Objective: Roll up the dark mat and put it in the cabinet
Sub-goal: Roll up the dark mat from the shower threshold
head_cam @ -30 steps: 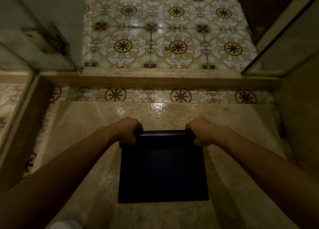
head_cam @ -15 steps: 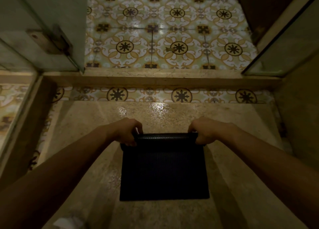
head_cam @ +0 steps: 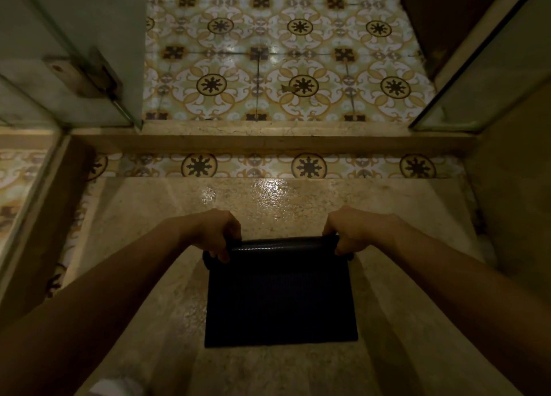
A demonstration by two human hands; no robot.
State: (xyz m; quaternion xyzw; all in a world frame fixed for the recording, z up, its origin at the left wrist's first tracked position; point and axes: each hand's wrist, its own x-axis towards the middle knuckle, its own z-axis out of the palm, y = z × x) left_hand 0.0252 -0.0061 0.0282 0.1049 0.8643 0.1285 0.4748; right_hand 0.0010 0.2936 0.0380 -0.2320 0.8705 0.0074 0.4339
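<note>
Two hands curl over the rolled far edge of the dark mat.

Each end of the roll is gripped: the left hand clenches the left end, fingers wrapped over the top, and the right hand clenches the right end. The rest of the mat lies flat on the speckled stone floor (wet-looking, with a bright glare), toward the person. Beyond a raised stone threshold lies patterned tile, flanked by glass panels.

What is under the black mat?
The dark mat lies on the speckled stone floor, which shows all around it. The left hand and right hand grip its rolled end. Anything beneath it is covered.
</note>
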